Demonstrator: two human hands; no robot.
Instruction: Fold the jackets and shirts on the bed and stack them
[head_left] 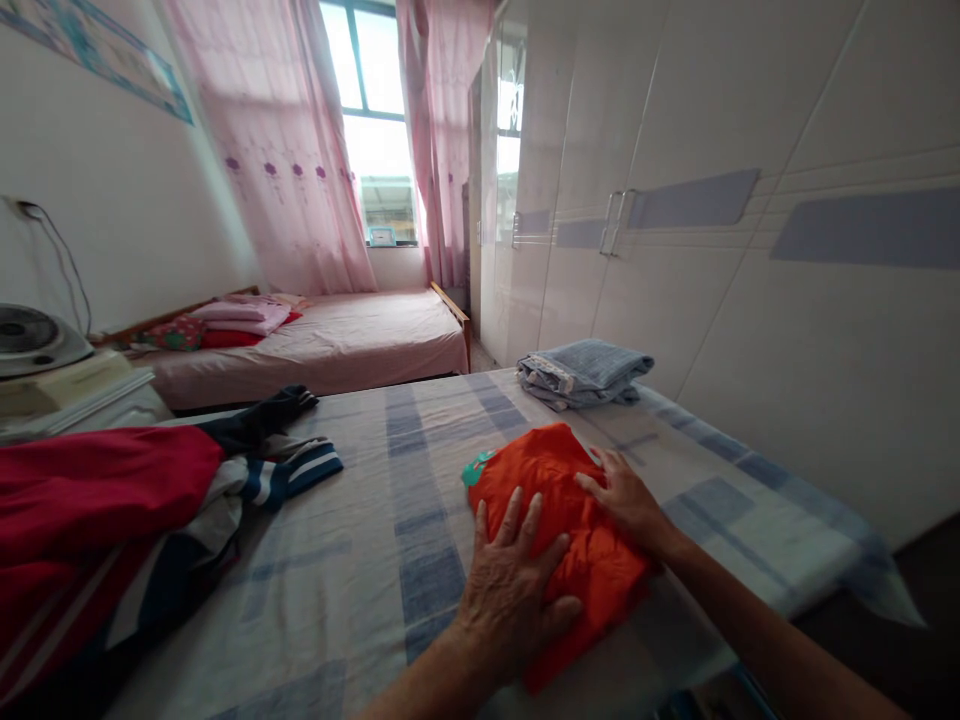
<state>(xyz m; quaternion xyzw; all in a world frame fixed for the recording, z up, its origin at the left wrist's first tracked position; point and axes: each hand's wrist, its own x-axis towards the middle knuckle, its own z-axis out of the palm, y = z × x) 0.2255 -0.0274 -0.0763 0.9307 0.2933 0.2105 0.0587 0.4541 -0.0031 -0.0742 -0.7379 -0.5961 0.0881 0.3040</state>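
Grip of left hand [510, 590] and right hand [626, 500] flat, spread wide on orange garment [562, 480], garment's near edge hidden under left palm

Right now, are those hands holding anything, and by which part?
Nothing is gripped. The left hand and right hand lie flat on top of the folded orange garment.

Folded garment [562, 520] on bed [360, 560]; jeans [581, 372] behind; clothes pile [112, 520] left, perhaps overhanging.
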